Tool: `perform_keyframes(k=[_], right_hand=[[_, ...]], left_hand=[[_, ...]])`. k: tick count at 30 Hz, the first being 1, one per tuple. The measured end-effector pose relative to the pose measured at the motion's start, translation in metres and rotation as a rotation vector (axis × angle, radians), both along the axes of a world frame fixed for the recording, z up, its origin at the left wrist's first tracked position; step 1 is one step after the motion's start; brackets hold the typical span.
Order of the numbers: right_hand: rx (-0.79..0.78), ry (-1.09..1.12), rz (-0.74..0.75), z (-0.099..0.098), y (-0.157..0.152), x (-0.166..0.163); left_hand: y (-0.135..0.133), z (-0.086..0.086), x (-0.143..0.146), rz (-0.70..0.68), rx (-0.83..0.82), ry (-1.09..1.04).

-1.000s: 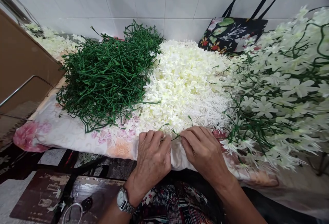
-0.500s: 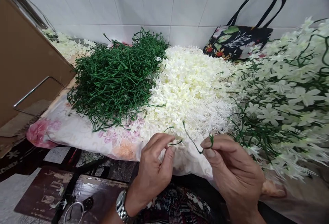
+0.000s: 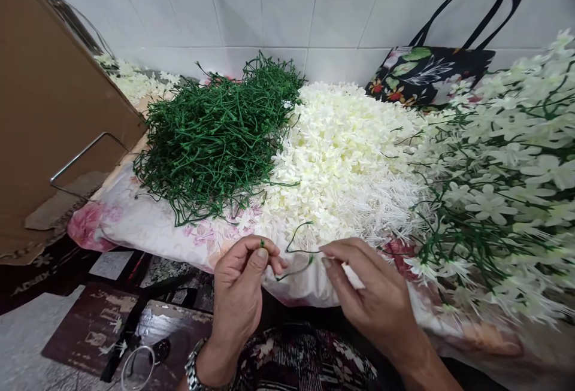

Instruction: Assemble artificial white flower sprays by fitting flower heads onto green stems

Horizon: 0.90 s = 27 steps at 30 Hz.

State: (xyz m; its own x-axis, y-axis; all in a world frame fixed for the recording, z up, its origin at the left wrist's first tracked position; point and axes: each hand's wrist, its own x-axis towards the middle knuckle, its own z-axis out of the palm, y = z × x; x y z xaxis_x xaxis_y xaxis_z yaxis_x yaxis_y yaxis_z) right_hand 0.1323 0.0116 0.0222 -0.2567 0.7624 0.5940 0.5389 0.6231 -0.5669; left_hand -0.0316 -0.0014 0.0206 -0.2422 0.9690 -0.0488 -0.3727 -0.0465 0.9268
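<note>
My left hand (image 3: 242, 292) pinches a thin green plastic stem (image 3: 294, 272) between thumb and fingers. One tip of it shows above the thumb, and its other end curves out to the right below the fingers. With thumb and forefinger, my right hand (image 3: 375, 298) grips another length of green stem (image 3: 295, 236), which bends left and then up. Whether the two lengths join cannot be made out. Just beyond my hands lie a heap of white artificial flowers (image 3: 341, 133) and a tangled pile of green stems (image 3: 211, 139).
Assembled white flower sprays (image 3: 498, 199) crowd the right side. A black floral bag (image 3: 431, 76) leans against the tiled wall (image 3: 287, 8). At left stands a cardboard box (image 3: 58, 103). A flowered cloth (image 3: 148, 223) covers the table; below left is a brown wooden surface (image 3: 90, 325).
My left hand has moved left and turned, its thumb now pressing a stem tip. My right hand has shifted left, its stem now pointing leftward. The view has swung slightly left.
</note>
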Motion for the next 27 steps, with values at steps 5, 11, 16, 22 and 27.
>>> perform_keyframes(k=[5, 11, 16, 22, 27], right_hand=[[0.119, -0.406, -0.218, -0.009, 0.025, -0.006], [0.168, -0.509, -0.294, -0.013, 0.029, -0.017], [0.175, -0.45, -0.273, -0.013, 0.028, -0.015], [0.122, -0.271, -0.214, -0.01, 0.025, -0.008], [0.067, -0.167, -0.21, 0.003, 0.022, -0.006]], left_hand=[[0.015, -0.003, -0.012, 0.032, 0.002, 0.456], [0.044, -0.001, -0.01, 0.081, 0.184, 1.053], [0.053, -0.005, -0.006, 0.109, 0.239, 1.233], [0.05, 0.001, -0.01, 0.121, 0.093, 0.793], [0.048, 0.006, -0.01, 0.074, -0.027, 0.399]])
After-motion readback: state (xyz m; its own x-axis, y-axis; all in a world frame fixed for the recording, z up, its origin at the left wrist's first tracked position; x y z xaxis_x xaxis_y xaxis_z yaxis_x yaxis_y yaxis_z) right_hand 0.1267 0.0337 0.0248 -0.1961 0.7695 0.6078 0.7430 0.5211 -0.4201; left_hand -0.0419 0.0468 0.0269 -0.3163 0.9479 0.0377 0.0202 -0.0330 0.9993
